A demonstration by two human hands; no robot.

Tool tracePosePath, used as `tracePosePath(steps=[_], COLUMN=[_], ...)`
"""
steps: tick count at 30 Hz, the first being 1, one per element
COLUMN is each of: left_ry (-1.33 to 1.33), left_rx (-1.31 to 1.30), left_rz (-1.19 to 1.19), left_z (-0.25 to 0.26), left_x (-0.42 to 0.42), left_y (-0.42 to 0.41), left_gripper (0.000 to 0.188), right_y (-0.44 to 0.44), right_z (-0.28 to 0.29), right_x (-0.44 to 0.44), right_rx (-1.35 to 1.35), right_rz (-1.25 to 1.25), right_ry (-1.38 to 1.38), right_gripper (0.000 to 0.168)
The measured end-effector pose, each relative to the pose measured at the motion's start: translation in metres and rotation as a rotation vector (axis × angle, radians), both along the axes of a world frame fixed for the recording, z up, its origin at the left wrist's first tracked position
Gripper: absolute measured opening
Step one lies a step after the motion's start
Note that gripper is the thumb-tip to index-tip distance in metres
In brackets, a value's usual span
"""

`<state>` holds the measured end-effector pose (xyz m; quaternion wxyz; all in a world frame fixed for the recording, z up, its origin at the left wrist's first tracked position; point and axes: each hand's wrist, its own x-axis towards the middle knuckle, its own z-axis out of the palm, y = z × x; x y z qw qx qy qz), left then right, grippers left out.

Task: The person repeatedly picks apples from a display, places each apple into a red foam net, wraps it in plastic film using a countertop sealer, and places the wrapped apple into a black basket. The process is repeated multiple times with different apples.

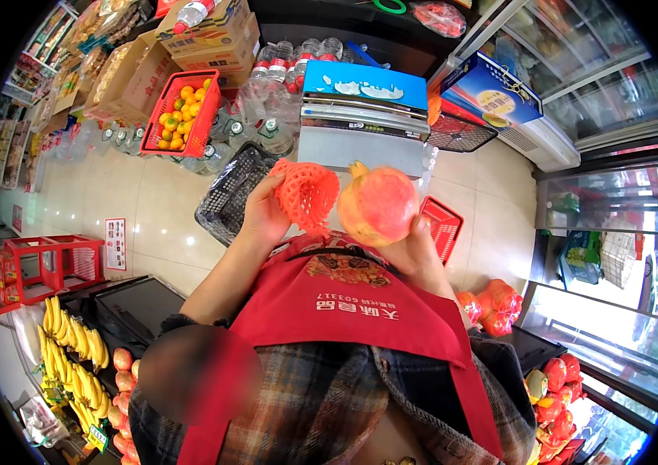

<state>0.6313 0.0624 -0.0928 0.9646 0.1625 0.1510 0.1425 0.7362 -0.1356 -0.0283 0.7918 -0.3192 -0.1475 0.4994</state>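
Note:
My left hand holds a red foam fruit net, its mesh opening turned towards the fruit. Beside it, my right hand grips a large yellow-and-pink pomegranate from below and the right, the crown pointing to the upper left. A small gap parts net and fruit. Both are held in front of the red apron. Just beyond them stands a cling-film wrapping machine with a blue box on top.
A black plastic basket and a red basket flank the hands. Farther off are a red crate of oranges, water bottles and cardboard boxes. Bananas lie at lower left, wrapped fruit at right.

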Motion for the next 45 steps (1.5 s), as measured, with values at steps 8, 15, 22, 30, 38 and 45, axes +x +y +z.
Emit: tracePosePath(steps=[8, 15, 22, 30, 38, 45], left_ry=[-0.151, -0.302, -0.178, -0.143, -0.295, -0.037], left_rx=[-0.016, -0.351, -0.346, -0.250, 0.097, 0.090], left_rz=[-0.126, -0.311, -0.235, -0.330, -0.191, -0.447], left_z=[0.008, 0.026, 0.019, 0.030, 0.023, 0.015], left_x=[0.003, -0.006, -0.015, -0.010, -0.005, -0.011], left_y=[-0.004, -0.027, -0.029, -0.029, 0.008, -0.030], left_gripper=[0.035, 0.037, 0.037, 0.039, 0.042, 0.050], right_y=[-0.006, 0.003, 0.004, 0.011, 0.024, 0.027], right_z=[0.004, -0.006, 0.002, -0.036, -0.014, -0.016], right_x=[0.006, -0.004, -0.011, 0.002, 0.006, 0.008], right_rx=[-0.255, -0.190, -0.367, -0.233, -0.361, -0.383], right_rz=[0.042, -0.129, -0.048, -0.479, -0.458, -0.601], right_ry=[-0.505, -1.167, -1.318, -1.170, -1.545, -1.431], right_gripper=[0.103, 0.103, 0.102, 0.097, 0.091, 0.090])
